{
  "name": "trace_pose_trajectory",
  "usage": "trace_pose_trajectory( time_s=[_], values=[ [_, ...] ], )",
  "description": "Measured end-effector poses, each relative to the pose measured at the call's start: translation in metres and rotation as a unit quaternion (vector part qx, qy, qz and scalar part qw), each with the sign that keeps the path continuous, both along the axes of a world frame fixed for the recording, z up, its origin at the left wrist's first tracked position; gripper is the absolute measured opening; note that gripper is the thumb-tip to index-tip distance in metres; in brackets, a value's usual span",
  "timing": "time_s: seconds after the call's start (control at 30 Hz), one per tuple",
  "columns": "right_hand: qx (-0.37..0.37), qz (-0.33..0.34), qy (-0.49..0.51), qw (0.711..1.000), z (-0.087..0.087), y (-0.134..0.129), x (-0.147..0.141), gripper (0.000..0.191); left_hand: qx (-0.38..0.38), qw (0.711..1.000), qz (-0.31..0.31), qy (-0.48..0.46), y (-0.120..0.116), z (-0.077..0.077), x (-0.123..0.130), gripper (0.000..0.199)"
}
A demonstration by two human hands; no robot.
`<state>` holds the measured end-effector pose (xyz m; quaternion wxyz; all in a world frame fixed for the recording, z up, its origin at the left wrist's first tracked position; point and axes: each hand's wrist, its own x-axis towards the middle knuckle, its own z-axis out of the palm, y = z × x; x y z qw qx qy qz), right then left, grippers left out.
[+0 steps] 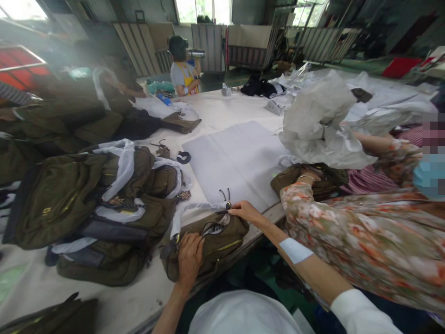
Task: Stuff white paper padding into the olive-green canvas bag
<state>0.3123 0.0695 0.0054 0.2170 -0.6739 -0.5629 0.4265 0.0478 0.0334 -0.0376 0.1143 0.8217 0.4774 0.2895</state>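
Observation:
An olive-green bag (222, 241) with yellow zippers lies at the table's front edge, its top partly open on a pale lining. My left hand (190, 257) rests on the bag's left part, fingers bent over the fabric. With pinched fingers my right hand (245, 211) holds a small dark cord toggle (228, 205) at the bag's upper edge; two cord ends stick up from it. A strap wrapped in white (179, 218) runs from the toggle down the bag's left side. Beyond the bag, a white sheet (232, 162) is spread on the table.
Olive bags with white-wrapped straps (118, 208) are piled at left. A dark ring-shaped item (183, 157) lies beside the sheet. At right, a person in floral sleeves (333, 232) handles another bag (323, 178) near crumpled plastic (320, 120). Another person (182, 69) stands beyond the table (215, 109).

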Motion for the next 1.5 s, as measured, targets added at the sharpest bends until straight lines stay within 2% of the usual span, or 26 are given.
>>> trace_pose_trajectory(
  time_s=[0.1,0.17,0.27,0.37,0.5,0.63,0.8,0.9,0.97,1.03,1.17,1.27,1.4,1.5],
  values=[
    [0.015,-0.033,0.058,0.998,0.002,-0.006,-0.006,0.037,-0.007,1.000,0.005,-0.009,0.000,0.000,-0.005,0.019],
    [0.028,-0.080,0.112,0.990,0.008,-0.009,-0.002,0.035,-0.008,1.000,0.027,-0.011,0.005,0.000,-0.008,0.019],
    [0.009,-0.135,0.159,0.978,0.013,-0.005,0.003,0.030,-0.006,0.999,0.047,-0.017,0.012,0.000,-0.012,0.020],
    [-0.057,-0.118,0.155,0.979,0.006,0.008,-0.004,0.032,-0.008,0.999,0.037,-0.023,0.010,-0.001,-0.012,0.019],
    [-0.137,-0.089,0.174,0.971,-0.005,0.029,-0.020,0.031,-0.022,0.999,0.037,-0.014,-0.004,-0.001,-0.014,0.022],
    [-0.146,-0.066,0.256,0.953,0.000,0.029,-0.024,0.021,-0.029,0.998,0.048,-0.001,-0.011,0.000,-0.016,0.022],
    [-0.078,-0.072,0.380,0.919,0.006,-0.001,-0.020,0.035,-0.051,0.996,0.067,-0.025,-0.006,-0.003,-0.011,0.015],
    [-0.077,-0.104,0.500,0.856,0.000,-0.021,-0.017,0.041,-0.118,0.986,0.084,-0.081,-0.009,0.000,0.003,0.014],
    [-0.080,-0.116,0.565,0.813,-0.005,-0.033,-0.012,0.040,-0.150,0.978,0.098,-0.105,-0.017,0.008,0.019,0.015],
    [-0.078,-0.107,0.584,0.801,-0.008,-0.046,-0.002,0.037,-0.169,0.972,0.111,-0.121,-0.029,0.019,0.040,0.021],
    [-0.065,-0.090,0.572,0.813,-0.002,-0.073,0.026,0.035,-0.266,0.935,0.129,-0.197,-0.059,0.050,0.091,0.041],
    [-0.038,-0.078,0.548,0.832,0.009,-0.092,0.045,0.033,-0.295,0.919,0.105,-0.238,-0.074,0.077,0.124,0.046],
    [0.007,-0.060,0.511,0.857,0.024,-0.105,0.057,0.029,-0.286,0.919,0.055,-0.265,-0.075,0.103,0.151,0.033],
    [0.029,-0.039,0.504,0.862,0.032,-0.106,0.059,0.026,-0.304,0.904,0.084,-0.287,-0.071,0.109,0.162,0.014]
  ],
)
